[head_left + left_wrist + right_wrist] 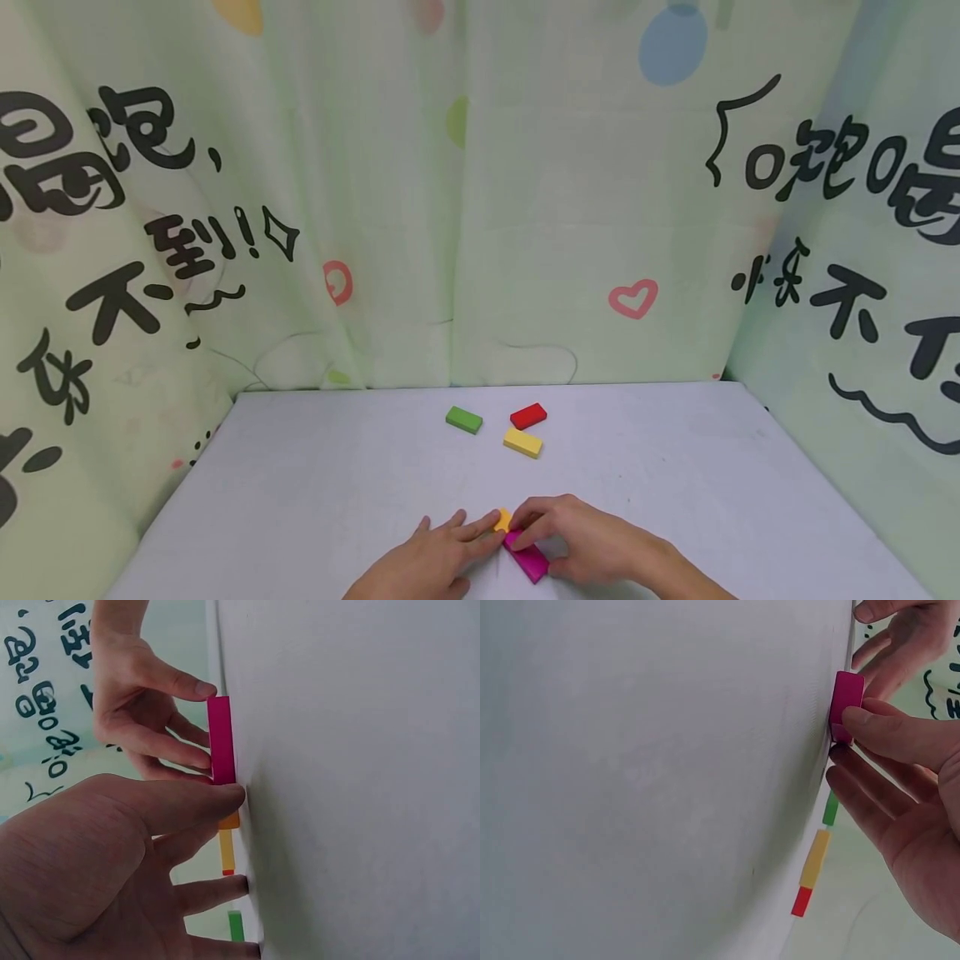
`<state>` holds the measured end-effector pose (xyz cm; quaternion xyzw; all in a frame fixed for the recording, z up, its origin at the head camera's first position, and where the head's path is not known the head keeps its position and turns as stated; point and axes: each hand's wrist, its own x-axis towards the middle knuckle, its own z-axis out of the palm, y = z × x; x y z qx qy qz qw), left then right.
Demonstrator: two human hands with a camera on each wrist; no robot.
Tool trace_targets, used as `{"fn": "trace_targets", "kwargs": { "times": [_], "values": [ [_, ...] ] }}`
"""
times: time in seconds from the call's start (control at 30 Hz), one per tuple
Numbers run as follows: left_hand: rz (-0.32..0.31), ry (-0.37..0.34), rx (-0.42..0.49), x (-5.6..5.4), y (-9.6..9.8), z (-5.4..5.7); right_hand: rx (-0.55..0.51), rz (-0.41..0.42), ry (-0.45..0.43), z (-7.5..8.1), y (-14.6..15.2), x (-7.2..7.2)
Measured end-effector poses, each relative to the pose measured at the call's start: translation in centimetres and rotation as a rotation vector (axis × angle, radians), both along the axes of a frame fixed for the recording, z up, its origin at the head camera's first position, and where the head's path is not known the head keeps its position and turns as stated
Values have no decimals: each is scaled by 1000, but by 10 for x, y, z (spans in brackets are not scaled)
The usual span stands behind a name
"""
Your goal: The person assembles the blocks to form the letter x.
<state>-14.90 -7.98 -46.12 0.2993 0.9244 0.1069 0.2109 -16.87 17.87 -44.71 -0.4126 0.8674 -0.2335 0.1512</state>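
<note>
A magenta block (531,562) lies slantwise on the white table near its front, and my right hand (592,537) grips it, thumb at its near end and fingers toward its far end. Touching or close to that far end is a small orange block (503,521), mostly covered by fingers. My left hand (442,554) rests with fingers spread and fairly straight, its fingertips at the orange block. In the left wrist view, the left thumb overlaps the magenta block (221,739) at one end. The right wrist view shows the right thumb against the side of the magenta block (847,694).
Farther back on the white table (337,467) lie a green block (464,419), a red block (528,416) and a yellow block (522,442); the red and yellow ones are close together. A pale green printed curtain (525,208) hangs behind and along both sides.
</note>
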Motion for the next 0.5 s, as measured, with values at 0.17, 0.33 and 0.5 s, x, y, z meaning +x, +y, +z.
{"fn": "trace_targets", "kwargs": {
  "times": [0.17,0.33,0.5],
  "values": [
    [-14,18,5,1,-1,1,-2,9,11,1,1,0],
    [-29,31,10,2,-3,0,-1,7,1,1,1,1],
    [-41,36,26,3,-5,1,-17,3,-3,3,3,1]
  ]
}}
